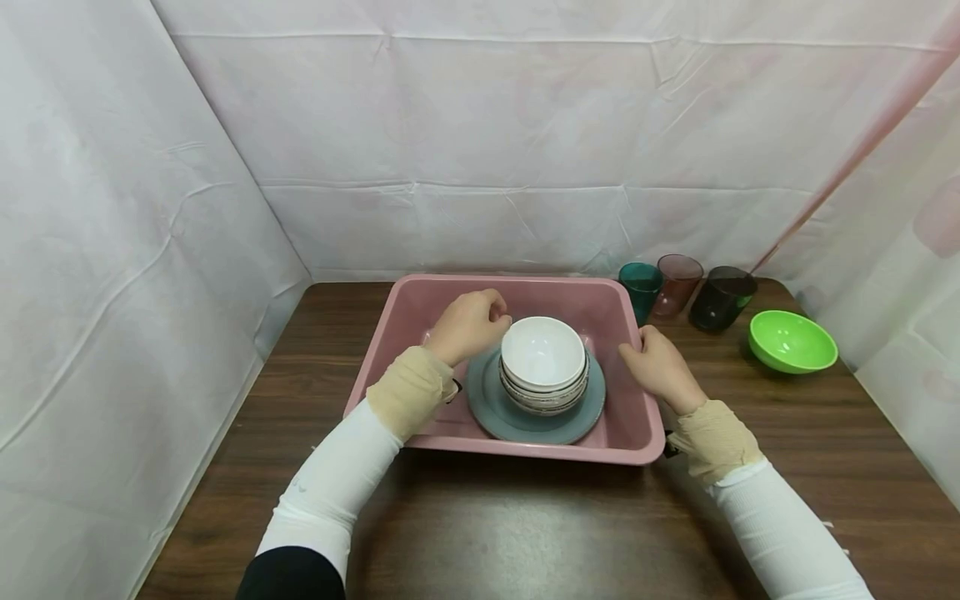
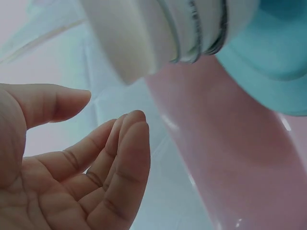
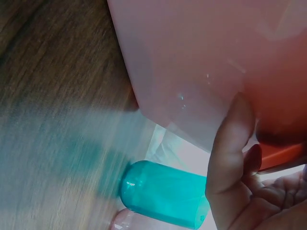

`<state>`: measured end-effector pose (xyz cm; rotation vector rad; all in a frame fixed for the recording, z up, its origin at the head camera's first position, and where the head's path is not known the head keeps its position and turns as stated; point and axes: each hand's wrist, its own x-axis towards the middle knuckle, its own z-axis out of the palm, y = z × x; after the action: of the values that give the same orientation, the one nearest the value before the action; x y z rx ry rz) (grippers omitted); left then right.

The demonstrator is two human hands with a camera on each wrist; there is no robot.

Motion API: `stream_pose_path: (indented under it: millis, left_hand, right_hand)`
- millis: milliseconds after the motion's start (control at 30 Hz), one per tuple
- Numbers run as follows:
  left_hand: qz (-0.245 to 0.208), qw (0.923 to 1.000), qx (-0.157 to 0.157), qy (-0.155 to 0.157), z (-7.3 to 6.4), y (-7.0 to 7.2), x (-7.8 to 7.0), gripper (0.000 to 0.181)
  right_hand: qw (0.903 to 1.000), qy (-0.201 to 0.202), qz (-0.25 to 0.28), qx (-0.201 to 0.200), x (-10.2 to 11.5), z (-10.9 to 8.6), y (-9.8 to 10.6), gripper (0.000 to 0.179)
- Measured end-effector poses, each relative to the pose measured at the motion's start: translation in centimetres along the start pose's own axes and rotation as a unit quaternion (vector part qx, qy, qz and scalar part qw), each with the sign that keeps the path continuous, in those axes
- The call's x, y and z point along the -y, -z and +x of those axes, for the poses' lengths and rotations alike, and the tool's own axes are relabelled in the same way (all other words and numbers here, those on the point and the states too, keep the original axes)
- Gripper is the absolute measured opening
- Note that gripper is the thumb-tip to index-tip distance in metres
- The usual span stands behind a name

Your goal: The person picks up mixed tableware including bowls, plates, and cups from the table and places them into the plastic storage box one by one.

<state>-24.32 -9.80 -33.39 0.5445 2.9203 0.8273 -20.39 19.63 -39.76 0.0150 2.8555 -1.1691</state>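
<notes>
White bowl (image 1: 543, 354) tops a stack of bowls (image 1: 543, 404) on a blue-grey plate (image 1: 483, 400), all inside the pink tub (image 1: 525, 452), a bit right of its middle. Lower bowls: patterned or dark-edged sides; exact count I can't tell.

Left hand (image 1: 467, 325): over the tub's left half, back of hand up, forearm crossing the tub's near edge. Grip is apart: thumb clear of the fingers, fingers loosely bent and side by side, nothing between. Right hand (image 1: 660, 367): at the tub's right side, forearm coming in from the near right. Grip is clamped on the tub's right rim, thumb over the inner side; the other fingers are partly hidden.

Relative to the left grip, the stack sits just to the right, small gap to the bowls in the wrist view. Relative to the right grip, the stack is to the left, apart, with the tub's bare floor between.

Tub sits on a dark wood-grain desk (image 1: 495, 533). Behind its far right corner: teal cup (image 1: 639, 287), then pink cup (image 1: 678, 283), then black cup (image 1: 722, 300) in a row going right. Green bowl (image 1: 792, 342): well right of the tub, leaning. Creased white sheeting (image 1: 450, 125) hangs behind the tub and on both sides.
</notes>
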Motion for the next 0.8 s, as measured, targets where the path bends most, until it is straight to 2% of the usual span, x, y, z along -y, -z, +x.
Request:
stream_pose_path:
  millis: [133, 333, 433, 533, 667, 800]
  left_hand:
    - [-0.025, 0.9995, -0.005, -0.017, -0.7, 1.0, 0.1, 0.026]
    - [-0.074, 0.9948, 0.025, -0.065, -2.6, 3.6, 0.7, 0.03]
    - [-0.087, 0.9928, 0.017, -0.081, -3.8, 5.1, 1.5, 0.032]
    - [-0.092, 0.9917, 0.004, -0.089, -4.9, 6.6, 3.1, 0.036]
    - [-0.085, 0.9941, -0.01, -0.066, -6.2, 8.3, 6.2, 0.042]
    - [-0.079, 0.9962, -0.036, -0.01, -7.7, 9.4, 9.5, 0.052]
  right_hand:
    - [1.0, -0.004, 0.001, 0.005, -0.2, 0.0, 0.0, 0.035]
    - [0.9999, -0.008, 0.003, 0.006, -0.3, 0.0, 0.0, 0.035]
    - [0.9999, -0.011, 0.003, 0.007, -0.3, -0.1, 0.1, 0.035]
    - [0.9999, -0.012, 0.003, 0.008, -0.3, -0.2, 0.2, 0.036]
    - [0.9999, -0.01, 0.003, 0.009, -0.3, -0.1, 0.2, 0.035]
    - [0.9999, -0.006, 0.005, 0.01, -0.1, 0.1, 0.1, 0.033]
